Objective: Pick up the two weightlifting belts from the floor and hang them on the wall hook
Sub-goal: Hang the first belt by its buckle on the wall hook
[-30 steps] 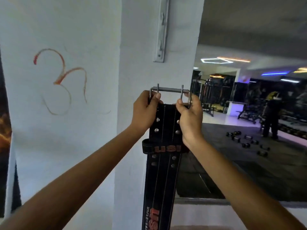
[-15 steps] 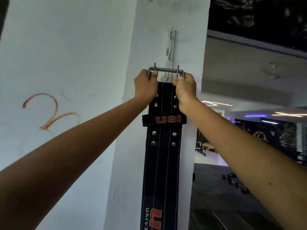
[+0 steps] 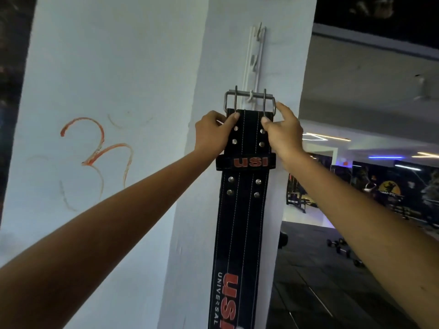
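A black weightlifting belt (image 3: 240, 224) with red "USI" lettering hangs straight down against a white pillar. Its steel buckle (image 3: 249, 94) sits over the lowest hook of a white wall hook rail (image 3: 254, 60). My left hand (image 3: 211, 134) pinches the belt's top left corner just under the buckle. My right hand (image 3: 282, 131) pinches the top right corner, its forefinger touching the buckle's right side. Only one belt is in view.
The white pillar (image 3: 190, 210) stands between a white wall with an orange scribble (image 3: 99, 148) on the left and an open gym floor on the right. Dumbbells (image 3: 342, 248) lie on the dark floor mats far right.
Both hands slid down from the buckle frame to the belt's leather top. The buckle bar now rests over the lowest hook, where before it was held against the rail.
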The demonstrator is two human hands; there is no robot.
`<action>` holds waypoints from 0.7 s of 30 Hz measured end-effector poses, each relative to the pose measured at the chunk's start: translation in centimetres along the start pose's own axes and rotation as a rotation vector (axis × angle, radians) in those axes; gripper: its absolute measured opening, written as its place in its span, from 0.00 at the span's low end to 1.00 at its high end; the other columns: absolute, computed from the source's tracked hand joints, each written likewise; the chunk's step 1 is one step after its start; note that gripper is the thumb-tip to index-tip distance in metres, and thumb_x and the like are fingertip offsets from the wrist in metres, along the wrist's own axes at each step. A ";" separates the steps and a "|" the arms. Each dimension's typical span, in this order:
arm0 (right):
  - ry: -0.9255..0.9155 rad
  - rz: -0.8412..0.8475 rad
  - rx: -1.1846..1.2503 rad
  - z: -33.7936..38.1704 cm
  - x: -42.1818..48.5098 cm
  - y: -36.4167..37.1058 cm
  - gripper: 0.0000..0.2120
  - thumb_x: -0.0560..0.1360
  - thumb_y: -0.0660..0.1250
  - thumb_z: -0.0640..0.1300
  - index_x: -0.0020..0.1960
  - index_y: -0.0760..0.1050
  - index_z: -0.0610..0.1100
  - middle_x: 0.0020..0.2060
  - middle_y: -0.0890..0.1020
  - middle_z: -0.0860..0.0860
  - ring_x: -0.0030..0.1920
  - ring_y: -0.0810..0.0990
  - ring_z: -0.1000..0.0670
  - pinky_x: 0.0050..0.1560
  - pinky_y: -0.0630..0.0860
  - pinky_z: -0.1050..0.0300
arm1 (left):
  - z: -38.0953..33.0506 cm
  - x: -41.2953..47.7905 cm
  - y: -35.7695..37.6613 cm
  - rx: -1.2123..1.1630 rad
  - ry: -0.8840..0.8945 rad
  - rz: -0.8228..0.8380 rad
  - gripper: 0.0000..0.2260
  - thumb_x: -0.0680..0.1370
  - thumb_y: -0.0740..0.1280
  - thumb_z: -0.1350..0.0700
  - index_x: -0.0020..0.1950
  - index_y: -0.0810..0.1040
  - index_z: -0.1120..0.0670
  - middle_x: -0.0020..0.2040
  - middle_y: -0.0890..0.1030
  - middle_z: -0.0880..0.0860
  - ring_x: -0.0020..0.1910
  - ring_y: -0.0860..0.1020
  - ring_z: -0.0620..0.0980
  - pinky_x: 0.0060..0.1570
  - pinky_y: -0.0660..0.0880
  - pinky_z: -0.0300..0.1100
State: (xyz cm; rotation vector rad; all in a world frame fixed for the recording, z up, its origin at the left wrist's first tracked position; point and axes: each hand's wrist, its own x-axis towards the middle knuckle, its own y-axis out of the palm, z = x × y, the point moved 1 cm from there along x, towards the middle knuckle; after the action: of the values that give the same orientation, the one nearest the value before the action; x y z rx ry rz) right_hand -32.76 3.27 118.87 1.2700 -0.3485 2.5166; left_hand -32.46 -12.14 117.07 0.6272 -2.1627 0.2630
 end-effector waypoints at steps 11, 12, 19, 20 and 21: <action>0.131 0.107 -0.101 -8.4 -16.5 -4.4 0.05 0.77 0.66 0.37 0.46 0.80 0.38 0.36 0.82 0.45 0.40 0.83 0.42 0.46 0.83 0.42 | 4.0 -16.6 -2.9 0.351 0.112 0.070 0.07 0.79 0.67 0.54 0.52 0.76 0.57 0.46 0.78 0.50 0.42 0.76 0.48 0.41 0.73 0.36; 0.162 0.139 -0.099 -9.1 -18.6 -4.7 0.05 0.76 0.67 0.37 0.47 0.80 0.37 0.37 0.83 0.44 0.41 0.84 0.42 0.47 0.83 0.43 | 4.6 -18.6 -3.1 0.367 0.051 0.120 0.07 0.79 0.67 0.54 0.51 0.77 0.57 0.43 0.79 0.50 0.39 0.76 0.47 0.39 0.73 0.36; 0.508 0.399 -0.054 -13.8 -35.1 -6.8 0.03 0.76 0.68 0.39 0.44 0.79 0.42 0.40 0.84 0.44 0.42 0.85 0.42 0.47 0.83 0.42 | 8.1 -35.0 -5.2 0.456 -0.414 0.347 0.06 0.78 0.67 0.57 0.48 0.79 0.59 0.40 0.80 0.52 0.37 0.79 0.49 0.35 0.72 0.31; 0.548 0.437 -0.041 -14.3 -37.6 -7.2 0.02 0.76 0.68 0.39 0.45 0.79 0.41 0.40 0.84 0.43 0.42 0.85 0.42 0.47 0.84 0.44 | 8.7 -37.4 -5.7 0.474 -0.473 0.379 0.05 0.78 0.67 0.57 0.48 0.79 0.58 0.40 0.81 0.53 0.37 0.80 0.50 0.36 0.73 0.33; 0.580 0.469 -0.026 -14.8 -39.9 -7.8 0.02 0.77 0.68 0.38 0.46 0.79 0.40 0.41 0.84 0.43 0.42 0.85 0.42 0.47 0.84 0.46 | 9.3 -39.8 -6.1 0.495 -0.526 0.413 0.05 0.78 0.67 0.58 0.47 0.80 0.58 0.41 0.82 0.54 0.37 0.80 0.51 0.38 0.75 0.36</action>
State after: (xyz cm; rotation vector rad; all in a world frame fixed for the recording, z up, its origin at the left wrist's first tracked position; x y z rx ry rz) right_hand -18.25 9.34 78.54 0.4263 -0.5822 3.1006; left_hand -15.05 -7.35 79.89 0.5506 -2.7546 0.9684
